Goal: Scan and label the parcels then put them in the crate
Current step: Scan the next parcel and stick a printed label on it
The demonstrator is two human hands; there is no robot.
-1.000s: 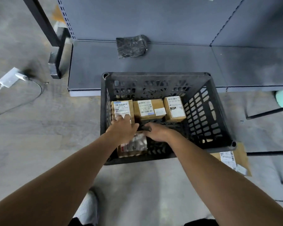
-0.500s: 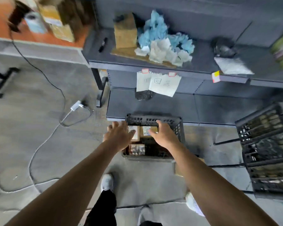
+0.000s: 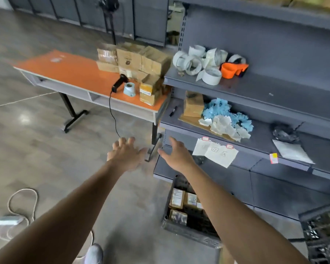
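Hovering above the grey floor, the left hand (image 3: 125, 154) and the right hand (image 3: 176, 155) are both spread, fingers loose, and hold nothing. Nearest the camera, a pale shoe (image 3: 94, 253) shows at the bottom edge, with a looped white cable (image 3: 23, 204) lying off to the left. Under the right forearm the dark crate (image 3: 187, 234) sits on the floor against the base of the grey shelving (image 3: 274, 92), and several labelled cardboard parcels (image 3: 177, 198) lie inside it; the arm hides part of them, so their count is unclear. Beyond the hands stands an orange-topped table (image 3: 71, 71). On it a black handheld scanner (image 3: 119, 82) rests beside a small pale blue object (image 3: 129, 89), possibly a label dispenser, and a stack of brown boxes (image 3: 139, 61) is piled at the table's right end, next to the shelving. Sheets of paper (image 3: 215, 152) hang from a shelf edge, blue and white crumpled paper (image 3: 225, 119) lies on the shelf above them, and white tape rolls (image 3: 198, 63) sit higher up, with an orange tape dispenser (image 3: 233, 69) to their right.
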